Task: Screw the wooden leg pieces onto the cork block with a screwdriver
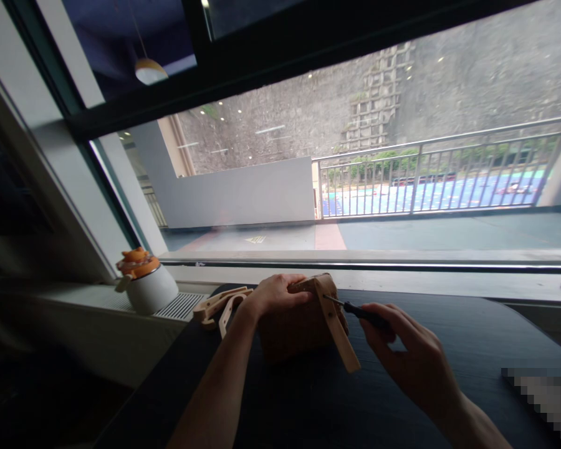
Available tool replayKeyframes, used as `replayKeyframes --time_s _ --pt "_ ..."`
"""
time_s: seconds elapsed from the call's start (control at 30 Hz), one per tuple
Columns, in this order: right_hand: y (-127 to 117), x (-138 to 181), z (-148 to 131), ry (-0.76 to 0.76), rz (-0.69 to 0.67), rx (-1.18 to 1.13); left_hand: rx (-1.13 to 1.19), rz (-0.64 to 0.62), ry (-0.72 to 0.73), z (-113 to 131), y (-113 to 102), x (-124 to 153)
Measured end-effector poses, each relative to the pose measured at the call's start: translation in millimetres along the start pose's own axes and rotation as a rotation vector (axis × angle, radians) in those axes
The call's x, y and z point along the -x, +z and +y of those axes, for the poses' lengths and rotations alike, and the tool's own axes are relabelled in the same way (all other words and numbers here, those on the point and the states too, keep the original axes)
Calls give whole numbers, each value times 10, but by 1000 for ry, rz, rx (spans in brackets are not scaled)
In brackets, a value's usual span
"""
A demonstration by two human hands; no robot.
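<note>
A brown wooden block-like piece (292, 327) stands on the dark table (472, 330). My left hand (275, 293) is closed over its top. A pale wooden strip (339, 330) leans down across its right side. My right hand (402, 346) grips a small black-handled screwdriver (362, 312), its thin metal tip touching the strip near the top of the block.
Pale curved wooden parts (219, 307) lie at the table's far left edge. A white pot with an orange figure on it (146, 280) sits on the windowsill by a vent grille. A blurred-out object (542, 393) lies at the right. A large window faces a railing.
</note>
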State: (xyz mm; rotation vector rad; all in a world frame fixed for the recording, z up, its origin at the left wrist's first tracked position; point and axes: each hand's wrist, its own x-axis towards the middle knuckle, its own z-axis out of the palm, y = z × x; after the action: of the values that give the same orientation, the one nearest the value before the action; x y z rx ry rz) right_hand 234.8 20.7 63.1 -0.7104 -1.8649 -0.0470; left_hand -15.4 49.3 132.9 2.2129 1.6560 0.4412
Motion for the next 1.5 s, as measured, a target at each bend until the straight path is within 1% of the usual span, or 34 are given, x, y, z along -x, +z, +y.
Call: replayKeyframes --time_s 0.1,0.17,0.3,0.43,0.57,0.63,0.7,0.83,0.87,0.97,1.03,1.07,1.23,1.3,1.37,1.4,1.5 --pt "7 -18 9 0 -21 11 -9 7 22 -21 18 -11" --pt "-2 -24 15 -15 -62 47 -22 22 29 -32 33 -18" --pt "-82 -5 15 -139 -175 211 -51 54 38 -26 57 -20" --pt "-231 -52 -34 -280 -303 381 -72 57 64 29 59 3" --pt "-340 -213 -159 -396 -336 538 -133 63 73 115 58 36" --pt "-338 -256 -227 -410 -341 581 -153 79 84 150 65 52" --pt "-292 -230 -282 -365 -330 585 -164 92 85 172 76 68" --pt "-146 -50 -349 -160 -245 556 -194 112 60 189 98 102" --pt "-119 -13 -365 -113 -253 554 -199 119 59 190 100 110" --pt "-92 23 -421 1 -336 572 -190 129 59 185 94 129" --pt "-115 4 -454 21 -372 585 -167 124 71 179 86 139" --pt "-134 -8 -464 6 -377 591 -156 122 78 177 82 143" --pt "-218 -23 -449 -185 -363 674 -148 110 66 200 86 162" --pt "-216 -7 -429 -209 -350 681 -162 114 68 215 91 163" --pt "-193 15 -412 -173 -341 641 -170 124 79 224 91 159" --pt "-179 24 -406 -127 -339 611 -171 124 85 225 90 157" --pt "-153 33 -398 99 -357 533 -161 115 97 214 85 149"
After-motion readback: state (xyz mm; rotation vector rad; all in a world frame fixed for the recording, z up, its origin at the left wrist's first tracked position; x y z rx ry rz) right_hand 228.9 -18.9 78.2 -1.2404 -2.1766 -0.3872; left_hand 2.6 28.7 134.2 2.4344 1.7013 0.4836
